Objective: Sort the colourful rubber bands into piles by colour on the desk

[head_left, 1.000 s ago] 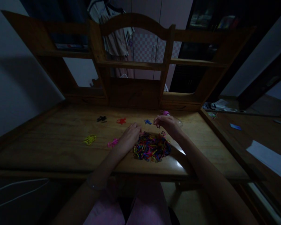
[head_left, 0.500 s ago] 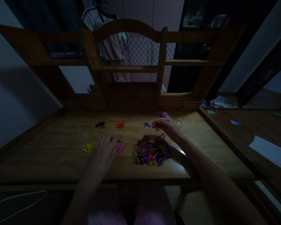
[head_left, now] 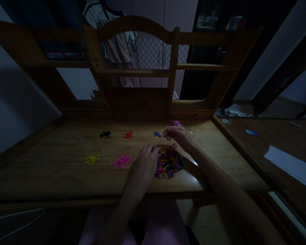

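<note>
My left hand (head_left: 146, 163) lies over the left side of a mixed pile of small coloured rubber bands (head_left: 169, 166). Its fingers reach forward, loosely bent, with the tips at the pile. Above the pile's far side, my right hand (head_left: 177, 134) hangs with its fingertips drawn together; whatever they hold is too small to make out. Just left of those fingertips is a small blue heap of bands (head_left: 157, 134). Separate heaps of pink bands (head_left: 122, 160), yellow bands (head_left: 92, 159), red bands (head_left: 128, 135) and black bands (head_left: 105, 134) lie farther left on the wooden desk (head_left: 66, 163).
Behind my right hand lies a clear container with a pink top (head_left: 176, 123). A wooden shelf unit (head_left: 140, 102) rises along the desk's back edge. To the right, a lower wooden surface bears white paper (head_left: 290, 166) and a small blue packet (head_left: 251, 132).
My left hand has moved right from the pink heap to the mixed pile, uncovering the pink bands. My right hand stays near the blue heap. The whole view has shifted slightly.
</note>
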`<move>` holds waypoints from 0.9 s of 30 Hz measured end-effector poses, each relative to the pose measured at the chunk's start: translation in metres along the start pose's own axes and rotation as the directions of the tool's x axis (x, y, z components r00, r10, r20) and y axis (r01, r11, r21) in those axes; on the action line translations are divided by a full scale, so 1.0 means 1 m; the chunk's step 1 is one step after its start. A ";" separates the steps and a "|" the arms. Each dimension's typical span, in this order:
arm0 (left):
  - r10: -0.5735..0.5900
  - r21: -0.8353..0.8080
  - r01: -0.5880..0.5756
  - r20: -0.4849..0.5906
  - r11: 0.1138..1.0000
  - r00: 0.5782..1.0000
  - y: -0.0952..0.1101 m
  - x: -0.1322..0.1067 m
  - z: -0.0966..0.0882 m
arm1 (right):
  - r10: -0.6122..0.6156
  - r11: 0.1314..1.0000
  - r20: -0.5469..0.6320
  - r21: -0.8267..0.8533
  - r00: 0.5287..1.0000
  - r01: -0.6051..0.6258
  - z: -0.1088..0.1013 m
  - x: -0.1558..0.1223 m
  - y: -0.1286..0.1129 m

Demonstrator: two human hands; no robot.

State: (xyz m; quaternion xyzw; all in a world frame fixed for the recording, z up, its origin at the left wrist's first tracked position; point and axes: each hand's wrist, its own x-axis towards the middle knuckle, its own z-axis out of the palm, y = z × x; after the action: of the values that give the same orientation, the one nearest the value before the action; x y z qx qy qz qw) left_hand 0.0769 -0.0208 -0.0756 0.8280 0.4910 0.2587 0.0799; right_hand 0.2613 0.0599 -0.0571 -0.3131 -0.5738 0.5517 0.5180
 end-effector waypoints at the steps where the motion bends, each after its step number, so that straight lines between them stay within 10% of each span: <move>1: 0.002 0.019 -0.002 0.009 1.000 1.000 0.002 0.003 0.001 | 0.000 1.000 0.004 0.009 1.000 0.000 0.000 0.000 0.000; 9: 0.019 0.046 -0.021 0.041 0.999 0.999 0.010 0.011 0.011 | -0.002 0.999 0.013 0.043 1.000 0.001 -0.001 0.000 -0.001; 27: -0.166 -0.448 0.141 -0.017 0.883 0.986 -0.011 0.008 -0.007 | -0.007 1.000 0.026 0.013 1.000 0.007 -0.002 0.001 -0.002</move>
State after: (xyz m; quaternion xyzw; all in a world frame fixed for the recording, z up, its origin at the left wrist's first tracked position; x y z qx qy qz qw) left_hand 0.0679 -0.0094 -0.0709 0.7388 0.4850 0.3795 0.2738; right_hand 0.2635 0.0610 -0.0556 -0.3005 -0.5777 0.5577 0.5146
